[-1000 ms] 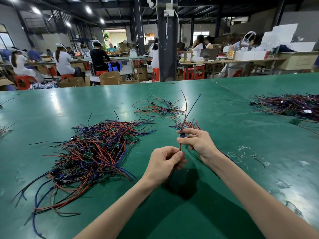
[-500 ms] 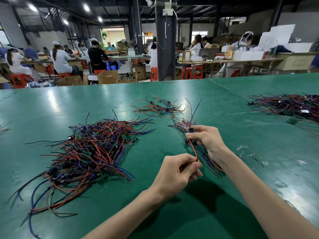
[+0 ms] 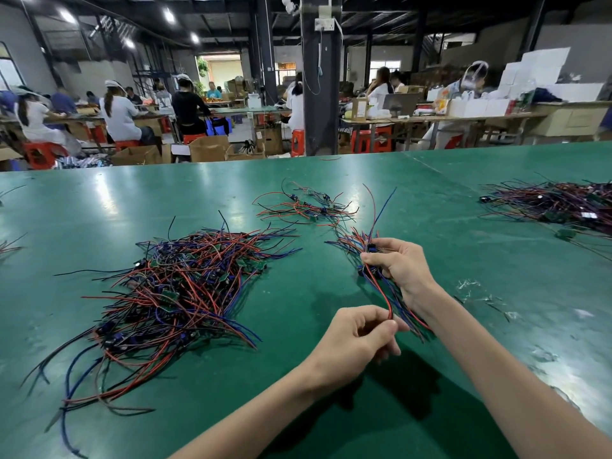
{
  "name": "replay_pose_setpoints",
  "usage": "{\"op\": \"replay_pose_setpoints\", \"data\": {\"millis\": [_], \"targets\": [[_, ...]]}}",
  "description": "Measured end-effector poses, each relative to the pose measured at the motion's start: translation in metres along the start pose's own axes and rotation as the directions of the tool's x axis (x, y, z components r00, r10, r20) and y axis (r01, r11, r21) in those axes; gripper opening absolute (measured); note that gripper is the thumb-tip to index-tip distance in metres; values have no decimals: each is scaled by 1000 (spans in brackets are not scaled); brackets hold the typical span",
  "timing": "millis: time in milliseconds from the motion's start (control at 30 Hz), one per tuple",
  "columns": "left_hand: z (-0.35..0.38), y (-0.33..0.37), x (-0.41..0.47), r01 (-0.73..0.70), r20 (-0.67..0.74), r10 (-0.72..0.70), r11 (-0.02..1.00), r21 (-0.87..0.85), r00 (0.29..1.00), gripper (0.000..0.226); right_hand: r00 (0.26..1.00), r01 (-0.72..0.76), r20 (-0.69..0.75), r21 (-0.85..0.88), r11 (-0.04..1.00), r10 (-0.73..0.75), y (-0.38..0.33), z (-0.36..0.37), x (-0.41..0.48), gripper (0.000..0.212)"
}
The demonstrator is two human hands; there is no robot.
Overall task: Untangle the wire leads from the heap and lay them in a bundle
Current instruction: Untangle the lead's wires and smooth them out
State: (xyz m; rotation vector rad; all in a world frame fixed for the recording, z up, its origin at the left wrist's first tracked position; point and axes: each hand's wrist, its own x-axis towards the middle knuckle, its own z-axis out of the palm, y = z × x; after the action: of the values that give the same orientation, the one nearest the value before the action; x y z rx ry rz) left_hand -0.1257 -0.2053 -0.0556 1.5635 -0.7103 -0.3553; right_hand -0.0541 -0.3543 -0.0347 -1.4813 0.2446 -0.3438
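A big tangled heap (image 3: 172, 289) of red, blue and black wire leads with small green boards lies on the green table (image 3: 99, 207), left of centre. A slimmer bundle (image 3: 356, 241) of the same leads lies right of centre. My right hand (image 3: 402, 265) rests over that bundle and grips one lead's small dark part. That lead's red wire (image 3: 381, 291) runs down to my left hand (image 3: 359, 336), which pinches its near end between thumb and fingers. Its far red and blue ends stick up beyond my right hand.
A small loose cluster of leads (image 3: 308, 207) lies further back at the centre. Another dark heap (image 3: 559, 205) sits at the right edge. Clear scraps (image 3: 473, 289) litter the table to the right of my arm. Workers sit at benches beyond the table.
Both hands have carried the single lead from mid-air down and away onto the bundle. My right hand now sits on the bundle, and my left hand has followed, still pinching the red end.
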Motion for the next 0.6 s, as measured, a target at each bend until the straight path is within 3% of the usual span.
{"op": "replay_pose_setpoints", "data": {"millis": [200,400,600], "targets": [[-4,5,0,117,58,-111,988,-98,992,23,1000,4,5,-22,1000,-3,2,0,2,25],[-3,6,-3,-19,-24,20,998,62,1000,37,999,-26,19,-44,999,26,3,-1,4,25],[-2,2,-5,-118,-29,126,971,209,992,26,999,-34,11,-26,999,34,4,-3,6,26]]}}
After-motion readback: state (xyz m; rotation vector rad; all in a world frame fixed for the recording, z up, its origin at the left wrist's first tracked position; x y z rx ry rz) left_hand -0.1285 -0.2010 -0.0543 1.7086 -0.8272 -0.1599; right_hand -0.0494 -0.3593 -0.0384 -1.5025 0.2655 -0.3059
